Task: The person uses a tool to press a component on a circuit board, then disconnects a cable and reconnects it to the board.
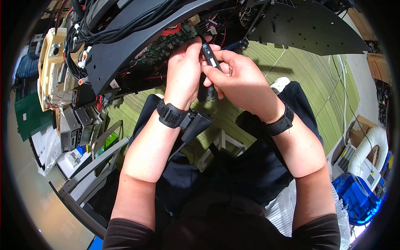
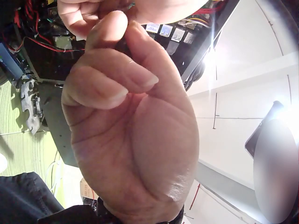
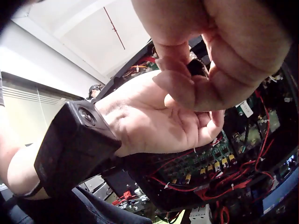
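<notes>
A slim black handheld device (image 1: 211, 57) with a round button and a small white window is between both hands, below an opened black machine. My right hand (image 1: 241, 78) pinches its lower part between thumb and fingers. At its upper end, my left hand (image 1: 183, 75) pinches with thumb and forefinger, its other fingers curled toward the palm in the left wrist view. The right wrist view shows the device's dark end (image 3: 198, 67) in the right hand's fingers, which hide most of it. Just beyond the hands lies a green circuit board (image 1: 173, 46).
The machine's curved black panel (image 1: 118, 56) and bundled black cables (image 1: 141, 29) are at upper left. Red wires (image 3: 233, 186) cross the interior. A flat black panel (image 1: 304, 27) extends right. A blue transparent container (image 1: 356, 198) and white hose (image 1: 375, 143) stand at right.
</notes>
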The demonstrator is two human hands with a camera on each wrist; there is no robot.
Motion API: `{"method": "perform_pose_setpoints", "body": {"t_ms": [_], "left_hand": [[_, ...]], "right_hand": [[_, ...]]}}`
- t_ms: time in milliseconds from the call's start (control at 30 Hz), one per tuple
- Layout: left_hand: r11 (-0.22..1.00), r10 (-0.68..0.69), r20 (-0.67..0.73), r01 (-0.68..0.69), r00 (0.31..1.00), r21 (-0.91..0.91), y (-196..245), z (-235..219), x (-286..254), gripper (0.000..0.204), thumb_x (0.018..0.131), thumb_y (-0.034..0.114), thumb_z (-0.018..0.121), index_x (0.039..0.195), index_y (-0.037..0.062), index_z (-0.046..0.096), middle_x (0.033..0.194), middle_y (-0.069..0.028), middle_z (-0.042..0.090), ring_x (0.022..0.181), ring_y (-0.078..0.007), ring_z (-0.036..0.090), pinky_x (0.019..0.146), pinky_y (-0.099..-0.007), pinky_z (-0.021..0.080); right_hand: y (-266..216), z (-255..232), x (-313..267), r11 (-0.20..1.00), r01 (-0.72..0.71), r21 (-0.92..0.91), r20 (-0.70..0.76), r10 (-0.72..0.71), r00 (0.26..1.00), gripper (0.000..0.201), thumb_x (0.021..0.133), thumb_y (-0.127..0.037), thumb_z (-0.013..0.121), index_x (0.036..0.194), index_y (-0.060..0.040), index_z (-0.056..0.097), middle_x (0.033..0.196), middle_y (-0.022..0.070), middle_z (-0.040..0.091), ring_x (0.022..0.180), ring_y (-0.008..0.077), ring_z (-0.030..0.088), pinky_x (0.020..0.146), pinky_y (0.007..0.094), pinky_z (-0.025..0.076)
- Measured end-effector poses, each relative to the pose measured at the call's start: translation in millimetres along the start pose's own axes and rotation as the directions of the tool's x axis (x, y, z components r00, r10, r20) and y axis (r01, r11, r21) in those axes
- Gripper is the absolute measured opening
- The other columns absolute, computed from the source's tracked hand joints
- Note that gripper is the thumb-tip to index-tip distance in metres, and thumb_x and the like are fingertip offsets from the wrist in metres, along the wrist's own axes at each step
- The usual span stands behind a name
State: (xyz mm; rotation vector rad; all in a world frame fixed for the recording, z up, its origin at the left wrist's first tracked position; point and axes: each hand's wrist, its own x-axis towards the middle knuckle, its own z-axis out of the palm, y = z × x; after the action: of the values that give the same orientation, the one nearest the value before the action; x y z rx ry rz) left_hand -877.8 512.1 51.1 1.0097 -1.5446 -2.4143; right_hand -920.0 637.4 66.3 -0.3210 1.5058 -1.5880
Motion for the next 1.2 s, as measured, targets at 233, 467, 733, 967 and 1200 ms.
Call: {"method": "perform_pose_setpoints", "body": {"t_ms": [233, 467, 733, 967, 1200], "left_hand": [[1.0, -0.001, 0.032, 0.0, 0.999, 0.022, 1, -2, 0, 0.035, 0.096, 0.025, 0.044, 0.114, -0.0033, 0.055, 0.094, -0.0121, 0.065, 0.06, -0.0154, 0.062, 0.04, -0.0223, 0.041], [0.999, 0.017, 0.032, -0.018, 0.999, 0.046, 0, -3, 0, 0.036, 0.096, 0.025, 0.043, 0.115, -0.0033, 0.054, 0.094, -0.0126, 0.066, 0.061, -0.016, 0.063, 0.041, -0.0221, 0.042], [0.998, 0.042, 0.026, -0.043, 0.999, 0.055, 1, -1, -5, 0.035, 0.096, 0.024, 0.042, 0.113, -0.0035, 0.055, 0.093, -0.0123, 0.066, 0.063, -0.0151, 0.063, 0.047, -0.0211, 0.047], [0.998, 0.06, 0.006, -0.06, 0.998, 0.037, 3, 4, -5, 0.032, 0.096, 0.023, 0.043, 0.105, -0.0052, 0.055, 0.088, -0.0149, 0.064, 0.05, -0.0128, 0.055, 0.037, -0.0232, 0.04], [0.997, 0.069, 0.006, -0.069, 0.998, -0.017, 1, 4, -2, 0.03, 0.095, 0.022, 0.044, 0.105, -0.0045, 0.055, 0.089, -0.0153, 0.064, 0.055, -0.0143, 0.058, 0.037, -0.0236, 0.041]], "right_hand": [[0, 0, 1, 0.998, -0.036, -0.059, -0.028, 0.034, 0.999, 0.025, 0.092, -0.021, 0.055, 0.102, 0.0013, 0.058, 0.073, -0.0001, 0.062, 0.053, 0.0022, 0.049, 0.049, 0.0186, 0.042], [0, 0, 0, 0.999, 0.004, -0.032, -0.014, -0.004, 1.0, 0.025, 0.091, -0.021, 0.056, 0.103, 0.0016, 0.058, 0.072, 0.0002, 0.062, 0.054, 0.0023, 0.049, 0.049, 0.0184, 0.042], [-5, 2, -4, 1.0, -0.005, -0.03, -0.017, 0.005, 1.0, 0.032, 0.087, -0.013, 0.054, 0.116, -0.0007, 0.054, 0.068, -0.0009, 0.06, 0.053, 0.003, 0.05, 0.047, 0.0194, 0.041], [-6, 1, -4, 1.0, 0.001, -0.017, -0.016, -0.001, 1.0, 0.032, 0.087, -0.013, 0.054, 0.116, -0.0006, 0.054, 0.068, -0.0009, 0.06, 0.053, 0.0032, 0.05, 0.047, 0.0195, 0.041], [-6, 1, -3, 1.0, 0.024, -0.004, -0.026, -0.024, 0.999, 0.022, 0.086, -0.013, 0.056, 0.104, -0.0002, 0.058, 0.066, -0.0019, 0.058, 0.051, 0.0023, 0.047, 0.044, 0.0195, 0.038]]}}
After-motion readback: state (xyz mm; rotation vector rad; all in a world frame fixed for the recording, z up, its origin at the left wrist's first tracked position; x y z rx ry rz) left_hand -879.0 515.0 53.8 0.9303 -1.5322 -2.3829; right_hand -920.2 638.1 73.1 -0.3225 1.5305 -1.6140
